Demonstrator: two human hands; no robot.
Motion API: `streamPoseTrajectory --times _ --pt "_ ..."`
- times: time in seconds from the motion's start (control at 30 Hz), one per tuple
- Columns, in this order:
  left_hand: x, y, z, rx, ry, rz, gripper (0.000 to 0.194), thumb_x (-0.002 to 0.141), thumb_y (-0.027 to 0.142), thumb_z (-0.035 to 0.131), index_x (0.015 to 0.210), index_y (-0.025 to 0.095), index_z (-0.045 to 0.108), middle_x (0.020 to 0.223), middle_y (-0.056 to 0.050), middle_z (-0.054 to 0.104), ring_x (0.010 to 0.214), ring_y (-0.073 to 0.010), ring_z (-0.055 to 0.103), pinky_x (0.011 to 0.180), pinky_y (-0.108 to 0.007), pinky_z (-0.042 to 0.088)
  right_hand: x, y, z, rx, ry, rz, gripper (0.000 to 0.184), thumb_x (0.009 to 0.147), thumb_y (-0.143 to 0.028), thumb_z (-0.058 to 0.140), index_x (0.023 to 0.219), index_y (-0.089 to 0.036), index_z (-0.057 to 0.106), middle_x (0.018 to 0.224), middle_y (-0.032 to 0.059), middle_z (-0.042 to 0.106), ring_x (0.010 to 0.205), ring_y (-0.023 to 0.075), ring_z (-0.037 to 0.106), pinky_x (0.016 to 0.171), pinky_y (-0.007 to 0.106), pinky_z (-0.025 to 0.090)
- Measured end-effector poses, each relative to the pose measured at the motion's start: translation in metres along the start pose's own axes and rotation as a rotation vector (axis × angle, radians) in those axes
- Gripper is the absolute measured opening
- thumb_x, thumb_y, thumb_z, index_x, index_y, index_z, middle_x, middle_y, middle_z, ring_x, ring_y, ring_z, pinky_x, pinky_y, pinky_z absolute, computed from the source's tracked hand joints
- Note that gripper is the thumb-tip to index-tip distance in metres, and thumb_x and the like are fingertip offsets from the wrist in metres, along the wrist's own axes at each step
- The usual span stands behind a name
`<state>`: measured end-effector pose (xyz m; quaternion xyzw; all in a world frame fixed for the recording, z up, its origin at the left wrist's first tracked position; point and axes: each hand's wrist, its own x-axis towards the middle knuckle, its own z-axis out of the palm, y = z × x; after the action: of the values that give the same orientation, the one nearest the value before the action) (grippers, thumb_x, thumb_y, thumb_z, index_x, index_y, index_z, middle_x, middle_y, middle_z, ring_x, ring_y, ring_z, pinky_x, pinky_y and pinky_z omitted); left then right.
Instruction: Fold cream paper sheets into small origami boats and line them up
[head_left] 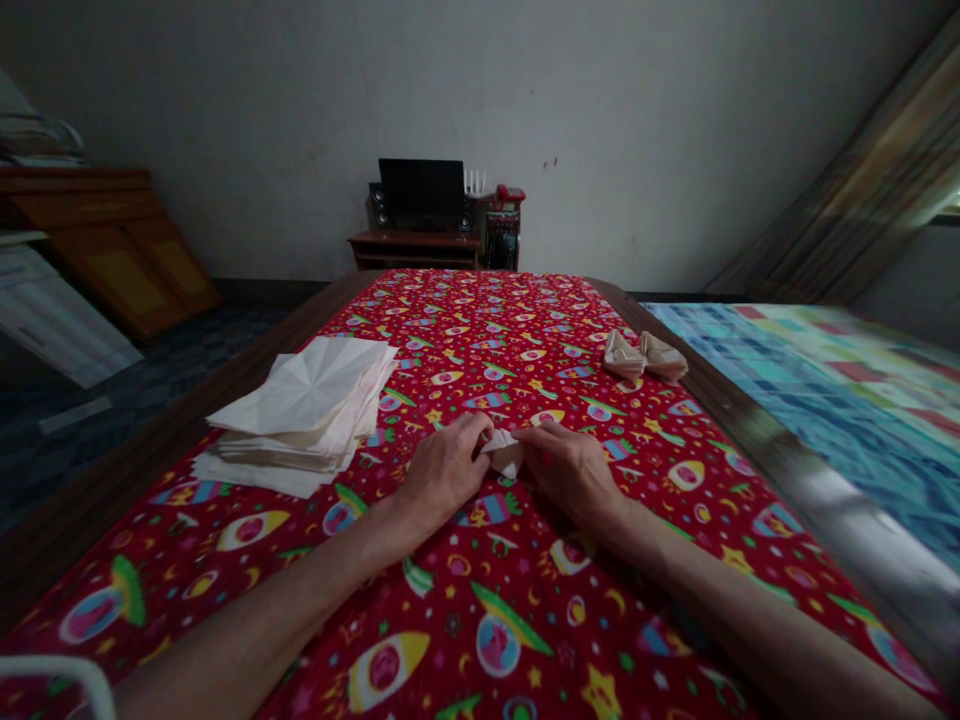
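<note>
Where they meet, left hand (444, 472) and right hand (568, 472) pinch paper (504, 452).

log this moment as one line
left hand: on folded white paper | right hand: on same paper | beside: paper stack | ahead: two folded pieces

Paper stack (300, 415) just beside the left hand (442, 475), blocking leftward passage
</note>
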<state>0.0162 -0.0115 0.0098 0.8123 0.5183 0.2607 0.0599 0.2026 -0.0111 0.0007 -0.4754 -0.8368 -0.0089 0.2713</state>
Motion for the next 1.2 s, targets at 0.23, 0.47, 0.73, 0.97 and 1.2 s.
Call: streamPoseTrajectory --times 0.23,0.47,0.73,0.97,1.2 --pt "-0.008 -0.007 -0.005 0.116 -0.035 0.335 0.016 0.093 0.021 0.044 0.095 0.019 0.06 0.094 -0.003 0.058 0.091 -0.0171 0.055 0.079 -0.029 0.045 -0.001 -0.003 -0.01 -0.251 -0.14 -0.112 0.019 0.087 -0.023 0.052 0.099 -0.023 0.067 0.082 0.0032 0.064 0.066 0.0133 0.055 0.048 0.025 0.021" --pt "-0.014 -0.008 -0.006 0.216 -0.054 0.41 0.019 0.091 0.018 0.05 0.107 0.017 0.059 0.099 -0.005 0.062 0.093 -0.0191 0.056 0.083 -0.033 0.046 -0.002 -0.005 -0.017 -0.308 -0.23 -0.167 0.019 0.09 -0.02 0.049 0.102 -0.021 0.064 0.083 0.0048 0.061 0.073 0.0152 0.053 0.049 0.026 0.024" --pt "-0.017 -0.007 -0.005 0.202 -0.088 0.406 0.019 0.091 0.017 0.05 0.107 0.016 0.06 0.101 -0.005 0.062 0.095 -0.0188 0.056 0.086 -0.034 0.047 -0.001 -0.003 -0.017 -0.3 -0.253 -0.201 0.019 0.091 -0.022 0.048 0.107 -0.02 0.059 0.094 0.0074 0.056 0.083 0.0185 0.05 0.057 0.026 0.035" --pt "-0.018 -0.009 -0.004 0.124 -0.052 0.426 0.021 0.09 0.013 0.05 0.108 0.014 0.059 0.111 -0.006 0.062 0.106 -0.0197 0.054 0.092 -0.035 0.046 0.003 0.002 -0.013 -0.179 -0.233 -0.243 0.024 0.09 -0.016 0.045 0.113 -0.017 0.053 0.096 0.0088 0.053 0.084 0.0184 0.046 0.065 0.028 0.04" --pt "-0.018 -0.011 -0.003 0.116 -0.041 0.427 0.022 0.09 0.013 0.05 0.109 0.015 0.059 0.113 -0.008 0.062 0.108 -0.0205 0.055 0.092 -0.037 0.047 0.003 0.0 -0.007 -0.124 -0.202 -0.164 0.019 0.091 -0.014 0.042 0.103 -0.017 0.057 0.091 0.0071 0.05 0.079 0.0161 0.044 0.061 0.026 0.036"
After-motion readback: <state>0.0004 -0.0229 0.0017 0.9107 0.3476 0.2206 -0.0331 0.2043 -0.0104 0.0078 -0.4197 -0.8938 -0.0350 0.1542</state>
